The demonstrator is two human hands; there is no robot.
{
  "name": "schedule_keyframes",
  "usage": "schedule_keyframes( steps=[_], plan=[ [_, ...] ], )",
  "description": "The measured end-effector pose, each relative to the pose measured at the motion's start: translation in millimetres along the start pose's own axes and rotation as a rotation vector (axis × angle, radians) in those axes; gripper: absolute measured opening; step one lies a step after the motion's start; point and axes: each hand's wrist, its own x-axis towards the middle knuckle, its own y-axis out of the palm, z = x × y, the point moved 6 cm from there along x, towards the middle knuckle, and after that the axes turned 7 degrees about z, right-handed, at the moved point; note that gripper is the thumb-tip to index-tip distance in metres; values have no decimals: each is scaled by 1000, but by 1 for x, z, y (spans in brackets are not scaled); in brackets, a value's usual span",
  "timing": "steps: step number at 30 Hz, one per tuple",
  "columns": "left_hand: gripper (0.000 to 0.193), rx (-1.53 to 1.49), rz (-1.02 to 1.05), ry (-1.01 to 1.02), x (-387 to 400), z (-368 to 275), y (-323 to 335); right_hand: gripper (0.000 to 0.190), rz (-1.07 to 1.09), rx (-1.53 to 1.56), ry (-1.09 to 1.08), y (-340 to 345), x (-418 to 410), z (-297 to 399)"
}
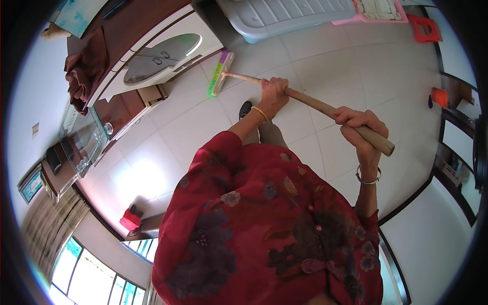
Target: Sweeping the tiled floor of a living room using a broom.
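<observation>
Both my hands grip the wooden handle (314, 102) of a broom, which slants from upper left to lower right before me. My left hand (274, 93) wraps the handle lower down, nearer the head. Close to the handle's cut end, my right hand (362, 127) closes round it with the thumb underneath. The broom head (220, 78) has green and purple bristles and lies on the tiled floor (263, 61), beside the base of a white cabinet (206, 34). My black shoe (245, 109) shows below my left forearm.
A lidded grey storage box (286, 17) and a pink basin (398, 15) stand ahead. Near the right wall is a red plastic stool (424, 29). A brown cloth (89, 65) hangs over the cabinet top at left. A glass tank (85, 133) stands further back.
</observation>
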Motion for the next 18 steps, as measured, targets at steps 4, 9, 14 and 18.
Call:
schedule_keyframes(
  steps=[4, 9, 14, 18],
  plan=[
    [7, -56, 235, 160, 13, -76, 47, 20, -191, -150, 57, -38, -39, 33],
    [10, -159, 504, 353, -6, -156, 62, 20, -281, -385, 142, -47, -79, 85],
    [13, -255, 470, 543, -36, -204, 39, 23, -283, -458, -187, -52, -109, 135],
    [16, -176, 202, 596, -49, -176, 15, 25, -182, -276, -215, -74, -123, 104]
  ],
)
